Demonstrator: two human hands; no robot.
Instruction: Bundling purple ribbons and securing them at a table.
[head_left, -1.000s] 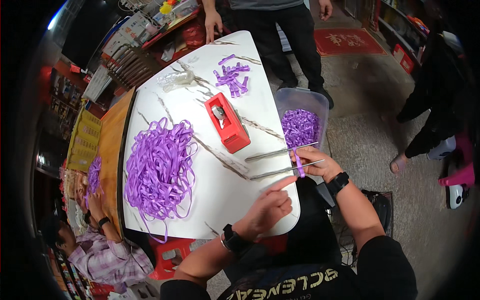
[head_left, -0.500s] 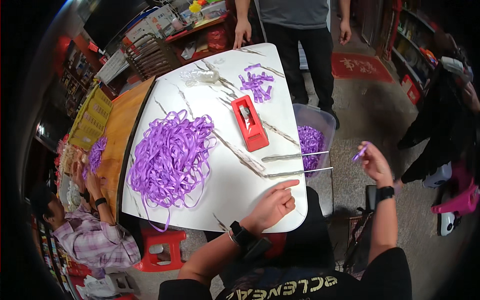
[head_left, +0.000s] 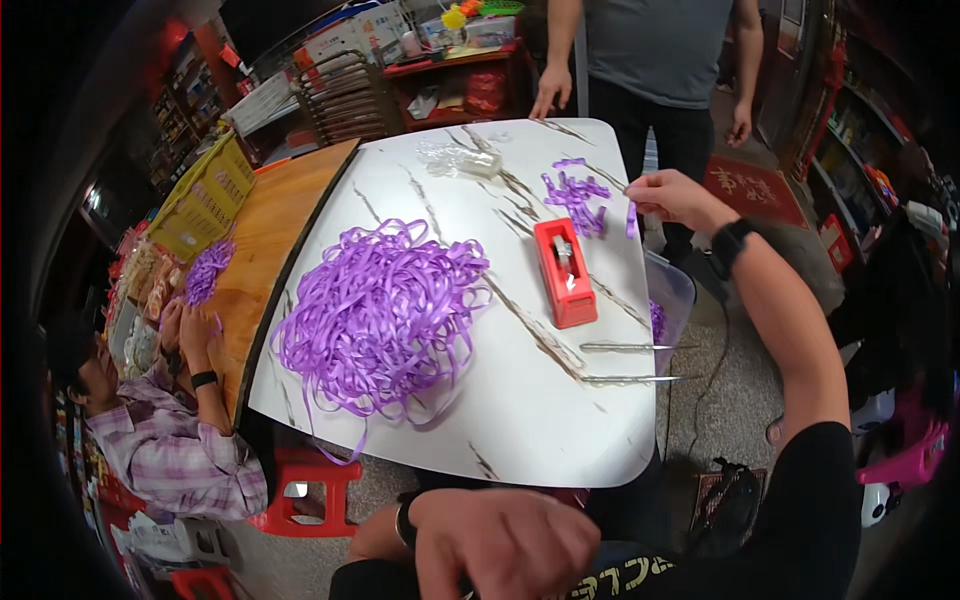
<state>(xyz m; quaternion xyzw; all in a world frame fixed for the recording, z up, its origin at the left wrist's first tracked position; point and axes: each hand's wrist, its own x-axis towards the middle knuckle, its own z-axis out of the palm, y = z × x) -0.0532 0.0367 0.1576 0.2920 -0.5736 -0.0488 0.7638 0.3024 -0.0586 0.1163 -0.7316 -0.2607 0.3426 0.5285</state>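
My right hand is pinched shut on a short purple ribbon piece, which hangs at the table's far right edge. Beside it lies a small pile of cut purple ribbon pieces. My left hand is curled closed, close to the camera at the table's near edge; its fingertips and anything inside them are hidden. A large tangled heap of purple ribbon covers the table's left part. Right of the heap stands a red tape dispenser. Two thin metal rods stick out past the right edge.
A crumpled clear plastic bag lies on the white table at the back. Below its right edge is a clear bin with purple ribbon. Across stands a person; another person handles ribbon at the left, near a red stool.
My right hand has moved from beyond the table's right side to the pile of cut pieces, carrying the ribbon piece. My left hand has drawn back toward me and its pointing finger has curled in.
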